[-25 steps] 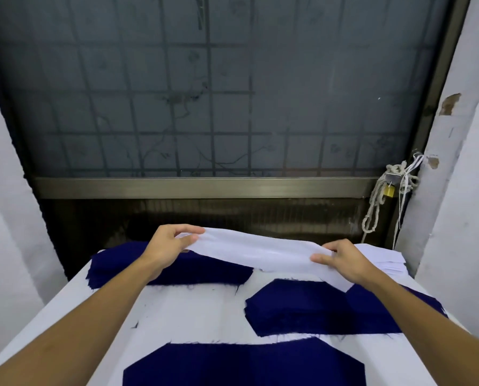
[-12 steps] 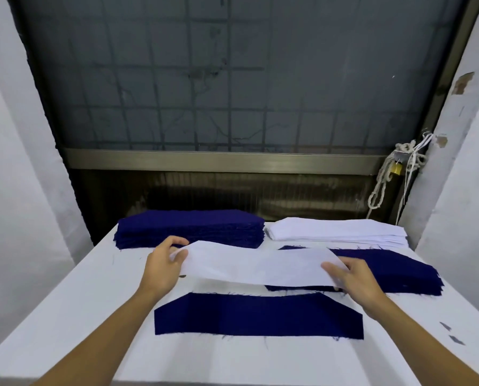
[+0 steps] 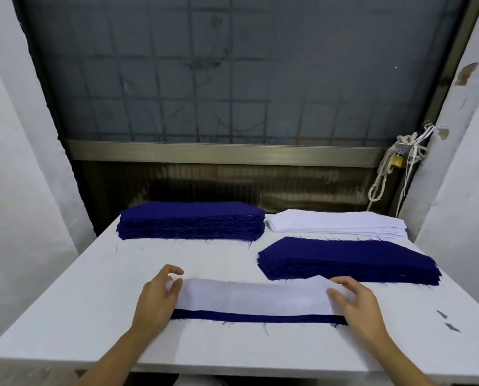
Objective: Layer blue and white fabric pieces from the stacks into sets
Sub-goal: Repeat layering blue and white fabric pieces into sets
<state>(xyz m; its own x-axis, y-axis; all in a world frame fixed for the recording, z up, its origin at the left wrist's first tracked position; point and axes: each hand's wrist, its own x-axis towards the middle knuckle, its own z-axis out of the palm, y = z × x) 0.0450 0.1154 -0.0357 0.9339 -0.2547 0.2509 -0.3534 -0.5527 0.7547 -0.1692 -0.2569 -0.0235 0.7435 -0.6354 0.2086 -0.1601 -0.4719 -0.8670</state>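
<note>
White piece (image 3: pixel 255 298) lies lengthwise over a single blue piece (image 3: pixel 255 319) in the lower centre of the frame, on the worktop (image 3: pixel 93 288). It sits a bit toward the far edge, so a blue strip shows along the near side; prob. not squared up yet.

Left hand (image 3: pixel 156 298) has the left end, thumb at the cloth edge w/ curled fingers pinching it and the index lifted clear, so the hold looks light. Right hand (image 3: pixel 356 305) is on the right end, fingers (image 3: pixel 344 282) spread and fairly straight on top, pressing it down. One hand at each end keeps a long limp strip taut & flat while it's lined up.

Supplies sit at the back, away from the layering spot: blue stack (image 3: pixel 191 220) at centre-left, white stack (image 3: pixel 335 224) at centre-right, and a second blue stack (image 3: pixel 347 260) just in front of the white one. My guess is the open near area is kept for building sets.
</note>
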